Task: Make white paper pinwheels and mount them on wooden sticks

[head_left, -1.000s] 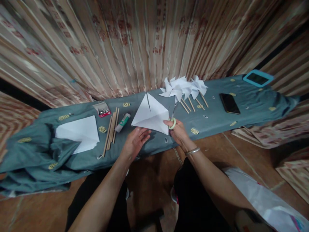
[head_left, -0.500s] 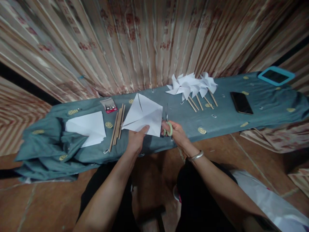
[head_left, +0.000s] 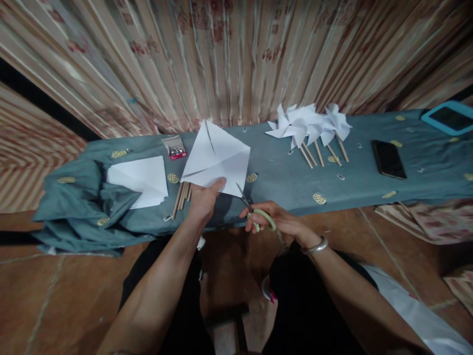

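The left hand (head_left: 203, 201) pinches a white paper sheet (head_left: 227, 153) by its near edge, thumb on top, other fingers hidden beneath. Take that sheet as the clock's centre, with twelve away from the person. It is held over a teal patterned cloth (head_left: 281, 182), with one slit running inward from its corner at eleven o'clock and another from its corner between eight and nine. At about five o'clock, the right hand (head_left: 281, 214), a silver bracelet (head_left: 318, 245) on its wrist, grips green-handled scissors (head_left: 248, 204); their tips meet the sheet's near right corner, though whether they are cutting cannot be told. Just beside the left hand, at eight o'clock, lie bare wooden sticks (head_left: 180, 198), partly covered by hand and paper. Near nine to ten sits an opened red-and-white box (head_left: 178, 154) of small shiny pieces; farther out, at nine, a stack of white paper (head_left: 148, 172) lies partly under a fold of the cloth. Between two and three, finished-looking white pinwheels (head_left: 295, 125) overlap, sticks pointing towards five. A black phone (head_left: 388, 159) lies at three, with a blue-framed device (head_left: 428, 117) beyond it. Pleated curtains (head_left: 221, 59) hang at twelve.
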A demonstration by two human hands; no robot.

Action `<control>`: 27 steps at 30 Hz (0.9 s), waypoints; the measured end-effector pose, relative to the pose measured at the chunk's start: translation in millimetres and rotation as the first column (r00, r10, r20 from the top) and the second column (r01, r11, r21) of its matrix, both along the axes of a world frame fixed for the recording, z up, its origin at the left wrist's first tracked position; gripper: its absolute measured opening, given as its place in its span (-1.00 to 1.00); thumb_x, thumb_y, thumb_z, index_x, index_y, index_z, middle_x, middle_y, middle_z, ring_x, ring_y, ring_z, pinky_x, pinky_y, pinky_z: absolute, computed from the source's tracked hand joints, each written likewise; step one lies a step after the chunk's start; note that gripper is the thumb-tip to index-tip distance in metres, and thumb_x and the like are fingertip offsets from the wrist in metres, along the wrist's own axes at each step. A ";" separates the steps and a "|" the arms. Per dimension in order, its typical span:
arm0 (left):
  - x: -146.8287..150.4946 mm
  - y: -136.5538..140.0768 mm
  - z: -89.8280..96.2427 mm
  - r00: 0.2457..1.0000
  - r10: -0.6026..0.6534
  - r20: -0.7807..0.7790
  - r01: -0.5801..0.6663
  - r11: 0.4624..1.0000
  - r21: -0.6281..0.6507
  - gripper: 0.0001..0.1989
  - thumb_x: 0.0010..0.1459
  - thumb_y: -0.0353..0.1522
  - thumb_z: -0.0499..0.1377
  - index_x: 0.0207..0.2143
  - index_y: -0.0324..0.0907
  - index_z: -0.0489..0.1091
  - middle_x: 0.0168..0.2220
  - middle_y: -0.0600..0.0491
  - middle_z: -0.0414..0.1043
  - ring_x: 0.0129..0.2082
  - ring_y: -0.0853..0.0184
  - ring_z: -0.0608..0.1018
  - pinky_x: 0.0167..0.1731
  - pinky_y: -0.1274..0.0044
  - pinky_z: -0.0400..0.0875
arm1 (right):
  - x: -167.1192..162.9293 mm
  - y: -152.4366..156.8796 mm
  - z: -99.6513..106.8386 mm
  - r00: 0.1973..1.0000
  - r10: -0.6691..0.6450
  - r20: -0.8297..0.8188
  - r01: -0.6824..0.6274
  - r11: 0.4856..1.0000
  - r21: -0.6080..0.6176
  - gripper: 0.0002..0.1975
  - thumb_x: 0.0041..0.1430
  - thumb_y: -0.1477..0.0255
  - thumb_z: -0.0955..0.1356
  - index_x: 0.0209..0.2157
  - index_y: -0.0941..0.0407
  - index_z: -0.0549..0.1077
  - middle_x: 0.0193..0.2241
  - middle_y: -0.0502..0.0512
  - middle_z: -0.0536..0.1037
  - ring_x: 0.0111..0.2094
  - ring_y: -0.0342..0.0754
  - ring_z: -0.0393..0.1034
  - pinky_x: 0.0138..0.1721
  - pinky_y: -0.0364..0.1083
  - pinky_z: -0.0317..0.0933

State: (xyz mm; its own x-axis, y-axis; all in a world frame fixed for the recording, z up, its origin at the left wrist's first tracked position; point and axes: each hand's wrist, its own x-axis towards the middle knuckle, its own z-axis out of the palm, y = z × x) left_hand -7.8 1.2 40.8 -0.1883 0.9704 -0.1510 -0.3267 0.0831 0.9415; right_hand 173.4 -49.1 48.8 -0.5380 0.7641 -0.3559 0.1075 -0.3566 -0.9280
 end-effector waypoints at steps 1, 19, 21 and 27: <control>0.6 0.0 -0.8 1.000 -0.001 -0.005 0.001 1.000 0.008 -0.51 -0.26 -0.37 0.34 -0.16 -0.14 0.44 -0.19 0.00 0.56 -0.16 0.21 0.56 -0.17 0.42 0.44 | -0.3 0.8 0.0 1.000 0.003 0.001 -0.003 1.000 -0.002 -0.48 -0.07 -0.03 0.43 -0.34 0.17 0.51 -0.52 0.04 0.54 -0.52 -0.19 0.36 -0.46 -0.19 0.24; 3.2 0.0 -6.8 1.000 -0.005 0.023 0.005 1.000 0.009 -0.49 -0.28 -0.39 0.36 -0.16 -0.08 0.45 -0.17 0.02 0.56 -0.14 0.14 0.56 -0.07 0.34 0.41 | -0.1 2.7 0.7 1.000 0.012 -0.007 -0.012 1.000 -0.025 -0.52 -0.08 0.01 0.45 -0.34 0.17 0.51 -0.55 0.00 0.52 -0.53 -0.20 0.36 -0.48 -0.21 0.25; 3.0 0.1 -7.7 1.000 -0.009 0.026 0.009 1.000 0.012 -0.51 -0.27 -0.40 0.36 -0.17 -0.12 0.44 -0.17 0.01 0.56 -0.13 0.14 0.55 -0.06 0.33 0.40 | 0.3 2.8 -0.5 1.000 0.016 0.000 -0.016 1.000 -0.023 -0.53 -0.07 0.03 0.45 -0.33 0.16 0.51 -0.55 0.00 0.53 -0.53 -0.20 0.36 -0.49 -0.21 0.24; 2.5 -0.5 -7.3 1.000 -0.012 0.025 0.012 1.000 0.014 -0.55 -0.25 -0.41 0.36 -0.19 -0.12 0.45 -0.18 0.01 0.57 -0.11 0.14 0.56 -0.06 0.35 0.40 | 0.0 1.6 -2.4 1.000 -0.002 -0.010 0.001 0.999 -0.041 -0.49 -0.10 0.01 0.45 -0.31 0.18 0.52 -0.57 -0.03 0.50 -0.55 -0.23 0.34 -0.50 -0.22 0.23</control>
State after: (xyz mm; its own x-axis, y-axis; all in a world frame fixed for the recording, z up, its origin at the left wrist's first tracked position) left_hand -5.3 0.8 33.5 -0.1731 0.9746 -0.1423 -0.3493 0.0743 0.9341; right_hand 173.4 -47.5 46.4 -0.5403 0.7500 -0.3815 0.0978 -0.3943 -0.9138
